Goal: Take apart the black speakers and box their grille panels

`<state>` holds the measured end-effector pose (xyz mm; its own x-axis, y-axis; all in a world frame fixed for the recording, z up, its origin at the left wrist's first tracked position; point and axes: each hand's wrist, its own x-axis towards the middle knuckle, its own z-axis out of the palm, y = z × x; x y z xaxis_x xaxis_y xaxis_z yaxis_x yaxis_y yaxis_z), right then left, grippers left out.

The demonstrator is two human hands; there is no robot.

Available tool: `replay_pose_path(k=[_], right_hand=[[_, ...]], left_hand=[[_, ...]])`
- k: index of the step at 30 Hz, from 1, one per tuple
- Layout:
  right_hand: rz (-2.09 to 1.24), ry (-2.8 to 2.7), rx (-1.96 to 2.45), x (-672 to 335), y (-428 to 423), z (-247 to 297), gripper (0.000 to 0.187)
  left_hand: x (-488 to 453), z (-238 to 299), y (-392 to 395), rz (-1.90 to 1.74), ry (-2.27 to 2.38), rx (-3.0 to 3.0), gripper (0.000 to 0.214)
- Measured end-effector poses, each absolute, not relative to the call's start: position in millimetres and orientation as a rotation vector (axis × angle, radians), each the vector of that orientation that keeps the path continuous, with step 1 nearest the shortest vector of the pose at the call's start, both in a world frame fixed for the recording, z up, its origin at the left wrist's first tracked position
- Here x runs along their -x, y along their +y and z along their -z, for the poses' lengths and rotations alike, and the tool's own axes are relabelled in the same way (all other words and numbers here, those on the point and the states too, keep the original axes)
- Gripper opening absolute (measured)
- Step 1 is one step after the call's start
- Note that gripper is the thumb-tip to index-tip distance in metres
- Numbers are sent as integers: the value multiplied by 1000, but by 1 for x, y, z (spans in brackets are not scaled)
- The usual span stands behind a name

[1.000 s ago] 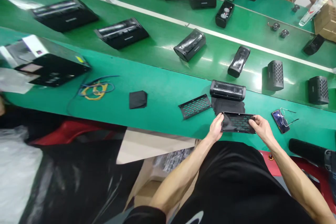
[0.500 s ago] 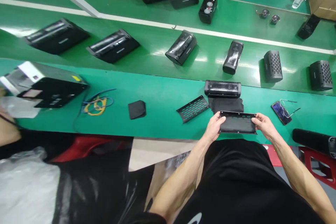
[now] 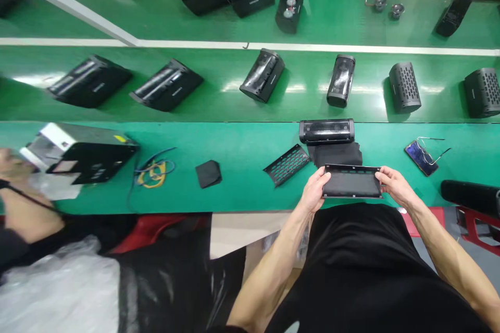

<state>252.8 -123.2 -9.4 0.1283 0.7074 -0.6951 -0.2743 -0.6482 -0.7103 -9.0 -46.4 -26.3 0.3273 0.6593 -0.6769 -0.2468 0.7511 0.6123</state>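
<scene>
Grille panel between left hand, right hand, grip on short ends.

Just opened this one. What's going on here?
A person holds a black rectangular speaker grille, dark fabric covering its face, by its ends in their left hand and right hand over a green workbench. Just beyond it lie a black cloth, a black speaker and a second perforated grille. A co-worker's hand shows at far left.
</scene>
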Motion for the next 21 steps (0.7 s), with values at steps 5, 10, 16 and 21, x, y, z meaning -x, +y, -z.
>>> replay_pose_path(k=[5,10,16,21], right_hand=[[-1610,-406,1617,-254,-128,9,59],[-1599,-374,1603,-254,-131,9,57],[-1573,-403,1616,-257,-131,8,56],[-1568,-401,1638,-260,-128,7,58]], left_hand=[[13,14,-47,-590,1027,-432,54],[17,4,-48,-546,992,-438,62],[19,5,-50,-541,1003,-431,66],[24,13,-51,-478,959,-420,70]])
